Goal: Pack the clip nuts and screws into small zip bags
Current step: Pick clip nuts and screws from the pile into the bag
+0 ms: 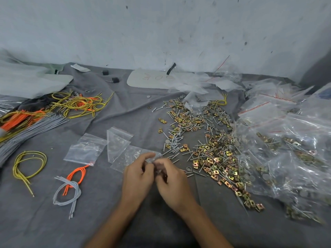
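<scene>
The cloth [125, 221] was plain dark grey. Clip nuts [215, 161] shone brassy gold, screws [172, 151] dull silver. The zip bag [125, 158] I held was clear — the packed bags [265, 113] bore thin red seal lines. Beside me lay yellow wires [28, 161], orange wires [77, 176], grey wires [71, 192] — the wall [161, 33] pale blue-grey, smudged dark.

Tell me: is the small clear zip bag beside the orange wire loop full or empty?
Apparently empty: the small clear zip bag lies flat, with only grey cloth showing through.
</scene>
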The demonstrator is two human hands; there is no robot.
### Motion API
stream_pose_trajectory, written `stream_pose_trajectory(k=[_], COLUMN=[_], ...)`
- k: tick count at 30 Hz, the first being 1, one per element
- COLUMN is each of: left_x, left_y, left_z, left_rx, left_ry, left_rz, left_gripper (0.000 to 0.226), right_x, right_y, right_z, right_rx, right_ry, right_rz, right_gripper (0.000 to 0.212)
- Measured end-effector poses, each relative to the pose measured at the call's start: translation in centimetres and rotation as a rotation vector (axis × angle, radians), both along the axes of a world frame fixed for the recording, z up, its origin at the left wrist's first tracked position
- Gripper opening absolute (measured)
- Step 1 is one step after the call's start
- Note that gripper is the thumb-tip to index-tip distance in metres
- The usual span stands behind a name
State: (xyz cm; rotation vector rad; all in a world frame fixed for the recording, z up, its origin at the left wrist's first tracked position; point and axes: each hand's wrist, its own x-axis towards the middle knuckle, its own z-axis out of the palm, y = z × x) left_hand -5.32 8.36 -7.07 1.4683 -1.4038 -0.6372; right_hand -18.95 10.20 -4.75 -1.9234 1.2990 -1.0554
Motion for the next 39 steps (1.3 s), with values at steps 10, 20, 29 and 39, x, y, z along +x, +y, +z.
stream_pose_trajectory(k=[10,20,29,39], left_x=[0.0,0.0,0.0,0.0], left_y=[-0.3,-0.4,-0.2,-0.1], left_z=[-0.4,-0.5,-0.3,0.0], left_rx=[-0.026,-0.032,-0.024,-0.028], left_ry=[0.008,-0.01,0.007,0.025], left_rz=[0.007,0.013,0.004,-0.014], left_gripper=[0.036,0.036,0.035,0.037], right_x=[-6.4,-7.1,-5.3,-0.6], right_y=[-1.3,-2.4,-1.9,-0.4], right_z=[0.8,0.5,-0.8,-0.5], right_rx=[-0.018,-0.085,-0.134,-0.118], right_ry=[0.481,0.694,0.537,0.237], right_rz=[-0.182,-0.138,-0.28,-0.165], right_gripper=[0.031,0.018,0.015,0.02])
